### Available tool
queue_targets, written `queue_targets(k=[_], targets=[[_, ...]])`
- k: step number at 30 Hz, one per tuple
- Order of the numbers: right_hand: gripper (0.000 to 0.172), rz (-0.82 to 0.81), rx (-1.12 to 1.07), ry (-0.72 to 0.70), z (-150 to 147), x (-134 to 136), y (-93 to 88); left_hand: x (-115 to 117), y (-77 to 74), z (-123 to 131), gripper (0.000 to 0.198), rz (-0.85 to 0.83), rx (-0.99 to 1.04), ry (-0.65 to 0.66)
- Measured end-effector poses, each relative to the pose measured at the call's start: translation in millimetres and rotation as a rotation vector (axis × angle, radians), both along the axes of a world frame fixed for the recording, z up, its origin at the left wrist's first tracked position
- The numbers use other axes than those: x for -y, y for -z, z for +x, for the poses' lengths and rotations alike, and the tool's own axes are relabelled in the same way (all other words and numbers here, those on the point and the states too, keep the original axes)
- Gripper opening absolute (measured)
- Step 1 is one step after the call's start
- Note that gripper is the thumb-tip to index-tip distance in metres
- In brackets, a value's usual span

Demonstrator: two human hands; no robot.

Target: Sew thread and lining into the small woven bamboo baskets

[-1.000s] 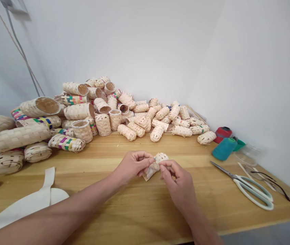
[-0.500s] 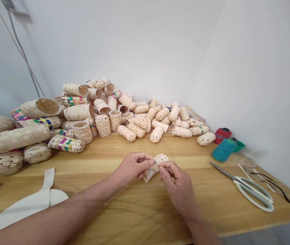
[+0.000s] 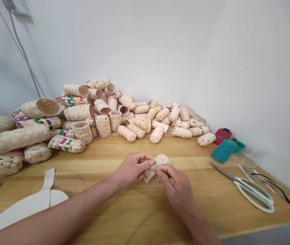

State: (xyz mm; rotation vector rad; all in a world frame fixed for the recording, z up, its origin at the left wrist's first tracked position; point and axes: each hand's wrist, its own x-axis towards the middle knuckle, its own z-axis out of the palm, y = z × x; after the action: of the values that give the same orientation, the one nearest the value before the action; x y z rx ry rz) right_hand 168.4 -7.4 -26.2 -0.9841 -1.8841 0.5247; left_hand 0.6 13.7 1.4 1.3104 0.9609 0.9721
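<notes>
Both my hands hold a small woven bamboo tube [image 3: 161, 160] above the middle of the wooden table [image 3: 140, 212]. My left hand [image 3: 134, 166] pinches its left side between thumb and fingers. My right hand [image 3: 177, 183] grips the near end, with its fingers over the weave. Loose flat pale strips [image 3: 148, 176] stick out from under the tube toward me. My fingers hide part of the tube, so its near end is hard to see.
Behind my hands, a large heap of woven tubes [image 3: 104, 117] lies against the wall, some with coloured bands. To the right are scissors [image 3: 252, 190], a teal thread cone [image 3: 224, 150], a red spool [image 3: 222, 136] and glasses [image 3: 270, 183]. A white cut-out sheet [image 3: 27, 207] lies left.
My right hand has shifted slightly left and closed further over the tube's near end. The tube sits a little lower in view. The heap and tools have not moved.
</notes>
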Motion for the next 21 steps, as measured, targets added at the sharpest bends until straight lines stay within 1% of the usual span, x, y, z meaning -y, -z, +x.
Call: queue_targets(k=[3,5,9,15,17,19,21], targets=[[0.017,-0.005,0.017,-0.013,0,0,-0.7,0,-0.5,1,0.038,-0.011,0.009,-0.030],[0.017,-0.040,0.019,0.019,0,1,-1.1,0,-0.7,1,0.037,-0.019,0.013,-0.054],[0.020,-0.125,-0.068,0.137,1,4,-2.6,0,0.0,2,0.034,-0.010,0.017,-0.088],[0.028,-0.131,-0.264,0.364,7,1,-1.8,-1,0.6,2,0.031,-0.024,0.030,-0.130],[0.028,-0.168,-0.329,0.410,9,-3,-1.4,-1,1.3,2,0.030,-0.027,0.042,-0.134],[0.030,-0.241,-0.412,0.382,8,-6,-2.4,-1,2.3,2,0.029,-0.030,0.046,-0.129],[0.032,-0.331,-0.490,0.302,3,-7,-5.2,-2,3.1,3,0.029,-0.027,0.029,-0.123]])
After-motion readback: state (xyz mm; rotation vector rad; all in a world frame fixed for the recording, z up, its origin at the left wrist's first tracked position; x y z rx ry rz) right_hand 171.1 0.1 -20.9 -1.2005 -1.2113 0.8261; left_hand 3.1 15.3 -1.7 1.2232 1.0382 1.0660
